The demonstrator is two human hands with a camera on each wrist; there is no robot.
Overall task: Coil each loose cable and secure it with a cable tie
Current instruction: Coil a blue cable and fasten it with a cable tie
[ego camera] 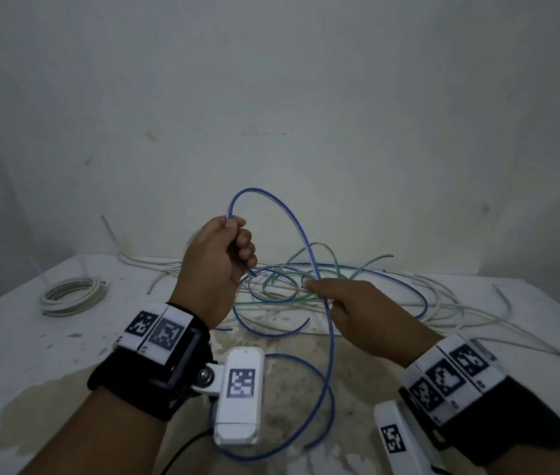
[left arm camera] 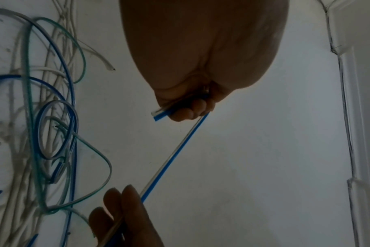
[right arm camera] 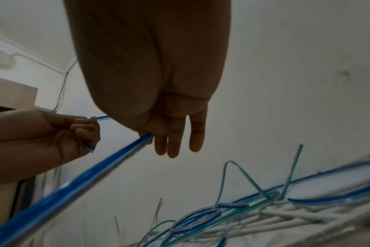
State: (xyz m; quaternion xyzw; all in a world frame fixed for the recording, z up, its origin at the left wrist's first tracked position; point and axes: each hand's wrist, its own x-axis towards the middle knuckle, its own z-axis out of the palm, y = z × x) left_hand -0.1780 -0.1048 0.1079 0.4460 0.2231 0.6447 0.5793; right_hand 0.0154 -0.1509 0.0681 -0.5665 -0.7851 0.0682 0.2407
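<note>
Left hand point(ego camera: 218, 258) raised in a fist, fingers clamped on the blue cable point(ego camera: 292, 217) near its cut end; right hand point(ego camera: 357, 310) pinches the same cable lower down — its other fingers straight; the rest trails over the bench point(ego camera: 32, 354), beside a coiled white cable point(ego camera: 71, 296)

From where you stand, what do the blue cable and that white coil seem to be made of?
Blue cable: looks like flexible plastic-sheathed wire, blue beside a clear strip, slightly glossy; it springs into open loops between the left hand and right hand. White coil: probably plastic-jacketed cable, matte off-white, lying in neat rings. What is inside either is not visible.
</note>
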